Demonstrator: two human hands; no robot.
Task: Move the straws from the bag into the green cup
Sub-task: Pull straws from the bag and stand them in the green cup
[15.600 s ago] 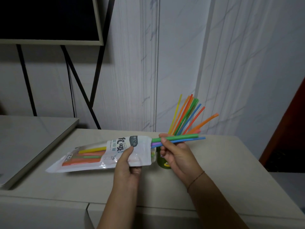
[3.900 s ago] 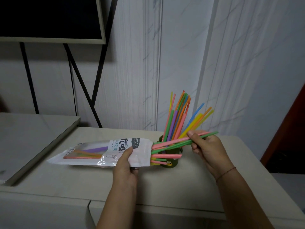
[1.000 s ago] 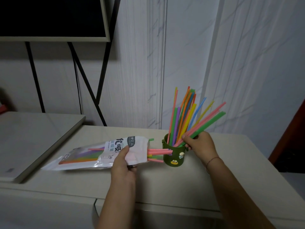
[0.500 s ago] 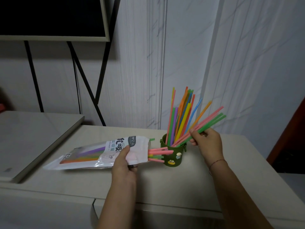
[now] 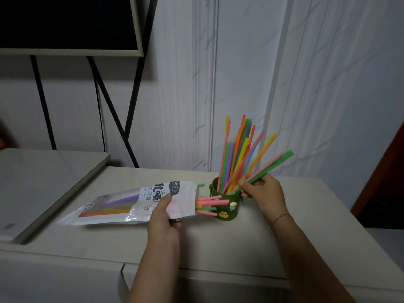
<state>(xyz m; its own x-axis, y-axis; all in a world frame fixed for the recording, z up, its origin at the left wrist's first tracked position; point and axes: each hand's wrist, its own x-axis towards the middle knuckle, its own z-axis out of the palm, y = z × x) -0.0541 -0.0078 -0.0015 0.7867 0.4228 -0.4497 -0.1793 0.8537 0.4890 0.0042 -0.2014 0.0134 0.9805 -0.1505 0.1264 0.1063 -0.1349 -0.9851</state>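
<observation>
A dark green cup with small stickers stands on the beige table top, holding several coloured straws that fan upward. My right hand pinches a green and a pink straw whose lower ends sit in the cup and whose tops lean right. My left hand grips the open end of the clear straw bag, which lies flat to the left of the cup. Several pink, green and yellow straw ends poke out of the bag's mouth against the cup's side.
The beige table ends at a front edge near me and a right edge by a dark red panel. A lower grey surface adjoins on the left. A dark screen on a black stand sits behind, before a white wall.
Over the last second my right hand has kept the green and pink straws in the cup and shifted slightly. Earlier it pulled them out of the bag. The left hand stays on the bag.
</observation>
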